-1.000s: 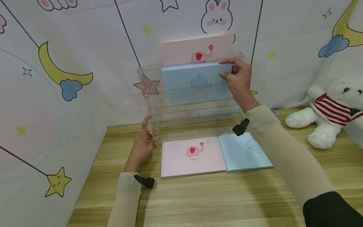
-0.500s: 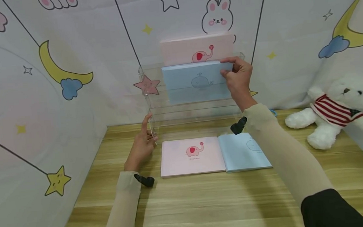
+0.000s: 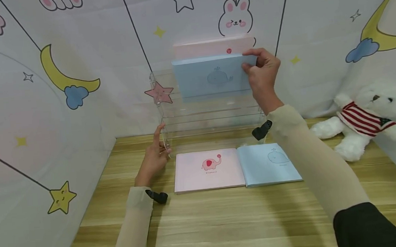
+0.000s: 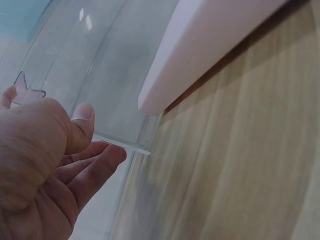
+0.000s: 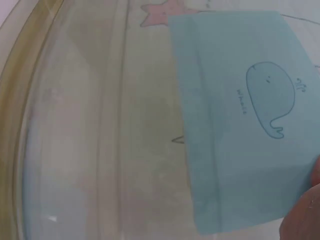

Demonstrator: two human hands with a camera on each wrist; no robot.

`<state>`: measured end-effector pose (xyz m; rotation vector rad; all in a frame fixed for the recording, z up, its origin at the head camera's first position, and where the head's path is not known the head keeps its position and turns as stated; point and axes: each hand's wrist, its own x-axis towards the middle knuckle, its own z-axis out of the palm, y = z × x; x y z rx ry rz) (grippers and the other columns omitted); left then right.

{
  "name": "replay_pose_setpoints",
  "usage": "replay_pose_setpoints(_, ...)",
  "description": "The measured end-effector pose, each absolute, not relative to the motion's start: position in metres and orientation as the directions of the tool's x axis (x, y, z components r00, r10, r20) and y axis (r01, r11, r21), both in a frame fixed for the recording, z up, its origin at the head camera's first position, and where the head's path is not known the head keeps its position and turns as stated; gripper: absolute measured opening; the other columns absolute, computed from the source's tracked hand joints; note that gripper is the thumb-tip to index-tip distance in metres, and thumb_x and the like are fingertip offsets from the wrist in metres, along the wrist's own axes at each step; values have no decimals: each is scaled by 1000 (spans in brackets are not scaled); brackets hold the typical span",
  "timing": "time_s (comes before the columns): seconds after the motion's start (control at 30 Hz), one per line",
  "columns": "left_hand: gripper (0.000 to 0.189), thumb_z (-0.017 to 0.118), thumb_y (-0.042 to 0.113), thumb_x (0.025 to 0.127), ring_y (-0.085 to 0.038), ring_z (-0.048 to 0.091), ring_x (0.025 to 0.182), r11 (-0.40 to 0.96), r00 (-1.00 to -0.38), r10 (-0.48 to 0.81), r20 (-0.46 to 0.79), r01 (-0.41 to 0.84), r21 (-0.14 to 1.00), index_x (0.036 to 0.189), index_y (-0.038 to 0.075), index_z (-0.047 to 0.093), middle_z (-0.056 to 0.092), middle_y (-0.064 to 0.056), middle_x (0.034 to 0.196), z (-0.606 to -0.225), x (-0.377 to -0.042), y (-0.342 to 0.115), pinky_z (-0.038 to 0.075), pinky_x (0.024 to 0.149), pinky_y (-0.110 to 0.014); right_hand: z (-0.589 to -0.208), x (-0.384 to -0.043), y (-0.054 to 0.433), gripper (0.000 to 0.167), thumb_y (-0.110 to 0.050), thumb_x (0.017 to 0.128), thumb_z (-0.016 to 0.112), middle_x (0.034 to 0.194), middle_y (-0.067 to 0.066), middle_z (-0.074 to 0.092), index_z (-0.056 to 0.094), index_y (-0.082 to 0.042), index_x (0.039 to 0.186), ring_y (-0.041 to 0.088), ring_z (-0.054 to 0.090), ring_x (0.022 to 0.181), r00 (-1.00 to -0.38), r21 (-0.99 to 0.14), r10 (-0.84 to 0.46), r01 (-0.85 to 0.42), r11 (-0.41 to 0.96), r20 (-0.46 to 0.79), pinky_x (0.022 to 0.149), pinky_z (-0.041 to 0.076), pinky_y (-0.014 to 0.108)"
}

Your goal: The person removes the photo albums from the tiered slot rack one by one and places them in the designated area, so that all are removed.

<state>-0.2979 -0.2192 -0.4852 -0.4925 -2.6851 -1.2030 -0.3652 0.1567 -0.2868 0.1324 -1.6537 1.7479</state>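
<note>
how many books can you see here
4: one pink book in the clear rack, one blue book in the right hand, a pink one and a blue one on the table. More may hide behind or beneath.

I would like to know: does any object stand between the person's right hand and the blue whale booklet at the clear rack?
Nothing visible does: the right hand pinches the blue whale booklet near its upper corner. Only an edge of the clear rack appears to cross before the booklet's lower part.
</note>
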Motion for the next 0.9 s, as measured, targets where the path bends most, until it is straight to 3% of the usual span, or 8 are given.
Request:
replay_pose_setpoints(0.2,100,67,-7,101,-43,78,110,626,-933,230,276,359,692,170,38,11,72,-21,105,-485,-297,-219,65,84,-51,-271,-357,154,42,21,88,68,84,-6,77,85,-17,95,10,73,87,-740,-836,434,-546,58,514,90,58,28)
replay_pose_setpoints(0.4,102,67,-6,101,-43,78,111,628,-936,227,270,353,694,169,45,9,72,-21,106,-485,-298,-219,65,85,-52,-263,-343,151,43,21,87,69,74,-7,71,84,-19,94,12,67,80,-772,-860,418,-509,44,479,80,54,27)
replay_pose_setpoints(0.5,104,67,-5,102,-43,78,110,624,-934,231,274,358,694,169,48,8,72,-20,105,-485,-298,-220,65,84,-52,-264,-334,149,40,18,88,71,75,-7,70,84,-19,95,13,68,82,-792,-872,395,-487,52,465,85,55,30)
replay_pose_setpoints(0.73,100,68,-5,101,-44,78,107,623,-926,243,288,377,686,171,39,10,72,-21,102,-487,-299,-220,64,80,-50,-269,-314,147,37,16,90,73,84,-5,76,85,-18,99,16,76,94,-813,-888,385,-459,38,437,102,59,46)
replay_pose_setpoints(0.9,99,68,-6,101,-42,79,102,619,-922,249,296,387,683,171,35,11,72,-20,99,-488,-299,-221,62,75,-44,-273,-301,148,38,18,88,73,77,-4,74,85,-16,97,15,74,88,-817,-887,393,-461,-5,422,95,59,41)
